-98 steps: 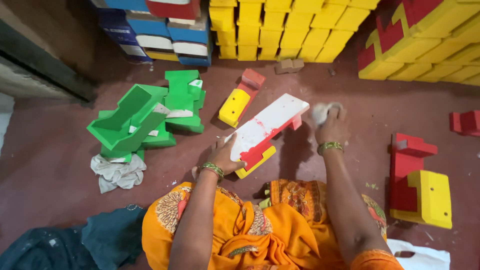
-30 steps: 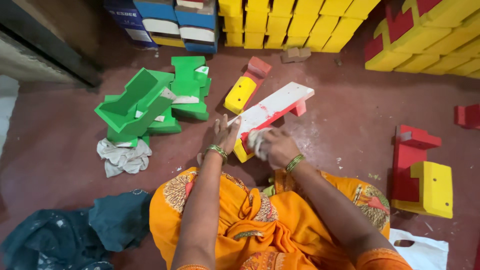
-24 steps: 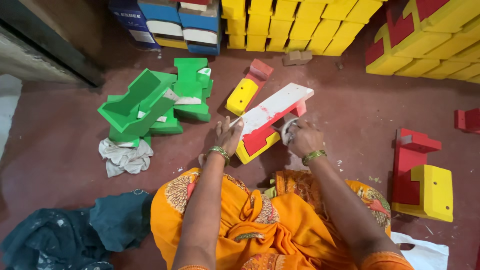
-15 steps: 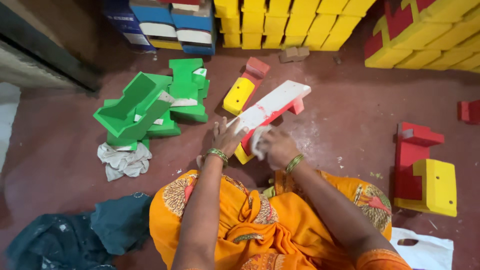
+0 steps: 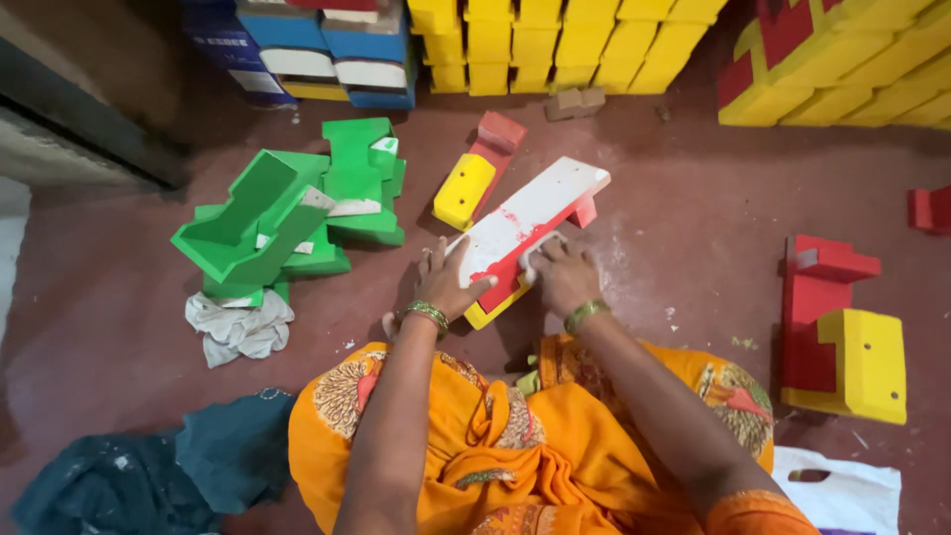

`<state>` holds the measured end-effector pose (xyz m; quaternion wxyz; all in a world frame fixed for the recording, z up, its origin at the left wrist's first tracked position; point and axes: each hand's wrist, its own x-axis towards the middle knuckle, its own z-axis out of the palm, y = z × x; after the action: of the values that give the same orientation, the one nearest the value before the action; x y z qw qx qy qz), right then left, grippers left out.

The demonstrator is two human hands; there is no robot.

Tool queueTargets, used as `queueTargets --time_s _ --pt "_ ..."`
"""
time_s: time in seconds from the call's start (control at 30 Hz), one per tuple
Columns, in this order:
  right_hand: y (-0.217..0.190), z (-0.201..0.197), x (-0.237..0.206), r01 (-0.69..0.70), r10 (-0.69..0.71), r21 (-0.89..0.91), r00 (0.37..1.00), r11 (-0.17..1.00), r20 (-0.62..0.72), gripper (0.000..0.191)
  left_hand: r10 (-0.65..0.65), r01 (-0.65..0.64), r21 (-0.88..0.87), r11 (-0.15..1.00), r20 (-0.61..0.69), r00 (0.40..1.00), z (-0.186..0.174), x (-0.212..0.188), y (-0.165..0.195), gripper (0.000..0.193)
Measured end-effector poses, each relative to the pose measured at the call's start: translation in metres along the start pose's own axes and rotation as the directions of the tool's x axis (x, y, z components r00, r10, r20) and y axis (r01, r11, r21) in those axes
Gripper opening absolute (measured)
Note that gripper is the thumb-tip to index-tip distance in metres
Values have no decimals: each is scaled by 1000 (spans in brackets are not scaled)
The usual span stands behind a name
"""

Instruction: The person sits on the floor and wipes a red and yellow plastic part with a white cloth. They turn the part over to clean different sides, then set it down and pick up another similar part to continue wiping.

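Observation:
A long wooden piece [image 5: 530, 220] lies slanted on the red floor in front of me; its top face is white with red smears, and it has red sides and a yellow near end. My left hand [image 5: 448, 282] presses flat on its near left part, fingers spread. My right hand [image 5: 562, 275] is closed on a small whitish pad, held against the red side of the piece. Both wrists wear green bangles.
A yellow and red block [image 5: 475, 176] lies just beyond the piece. Green pieces [image 5: 287, 213] are piled to the left above a white rag [image 5: 238, 327]. A red and yellow assembly [image 5: 842, 332] stands at right. Yellow blocks [image 5: 555, 40] and blue blocks [image 5: 317, 50] are stacked at the back.
My right hand has slid back and forth along the piece's right side with the pad, from the far end towards the near part. My left hand stayed on the piece.

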<state>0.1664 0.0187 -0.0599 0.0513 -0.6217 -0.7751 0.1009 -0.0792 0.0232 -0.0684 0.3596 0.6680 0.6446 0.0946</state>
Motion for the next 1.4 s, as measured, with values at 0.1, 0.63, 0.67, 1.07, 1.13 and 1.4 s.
queueTargets --time_s 0.1,0.63,0.67,1.07,1.13,1.4 --pt "14 -3 9 -184 195 -200 980 962 37 26 54 -54 38 998 -13 998 0 -1 -1 104" --pt "15 -8 13 -308 330 -135 925 942 186 45 134 -127 91 988 -82 988 16 7 -19 105" --pt "19 -11 11 -293 327 -176 923 940 205 39 117 -111 83 990 -75 990 17 6 -19 104" --pt "20 3 11 -173 229 -287 958 942 174 31 93 -90 68 994 -39 995 14 5 -14 107" --pt "32 -5 11 -300 317 -106 921 948 228 48 77 -74 75 994 -37 996 13 4 -13 106" --pt "4 -17 3 -23 53 -133 973 991 224 34 69 -66 62 996 -57 996 16 3 -11 103"
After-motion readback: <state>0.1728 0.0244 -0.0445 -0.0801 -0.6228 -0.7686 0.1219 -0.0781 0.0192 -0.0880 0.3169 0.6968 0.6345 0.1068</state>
